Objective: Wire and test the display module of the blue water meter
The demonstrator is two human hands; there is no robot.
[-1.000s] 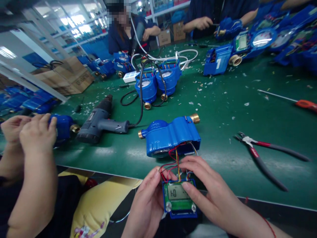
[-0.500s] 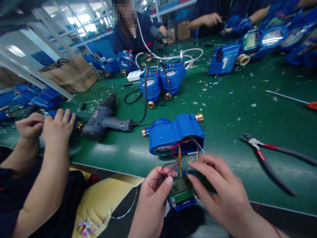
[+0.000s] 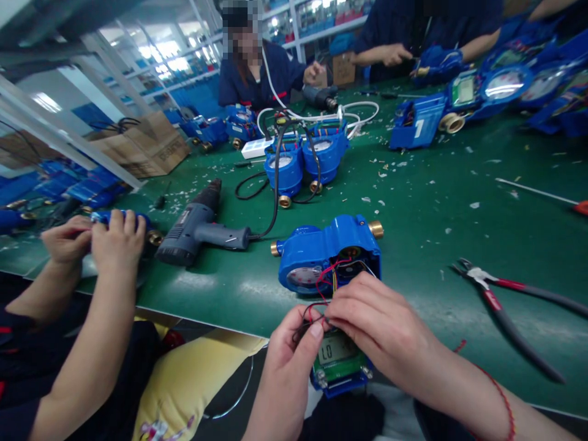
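A green circuit board with a small LCD [image 3: 337, 369] in a blue frame is held at the table's front edge by my left hand [image 3: 287, 361], closed round its left side. Red and black wires [image 3: 309, 313] loop up by the left thumb. My right hand [image 3: 383, 327] is pinched over the board's top edge, its fingertips on the thin wires beside my left thumb. Those wires run back into the open housing of a blue water meter [image 3: 316, 245], which lies just beyond my hands with brass ends. My right fingers hide part of the display and wires.
A grey heat gun [image 3: 197, 229] lies to the left, near a co-worker's hands [image 3: 98, 242]. Red-handled cutting pliers [image 3: 493, 291] and a screwdriver [image 3: 546, 193] lie on the right. More blue meters [image 3: 285, 174], a white cable [image 3: 362, 107] and plastic scraps are farther back on the green table.
My right hand has moved left over the board, from spread fingers to a pinch at the wires. The display reading has changed. Across the table, a co-worker has let go of a heat gun.
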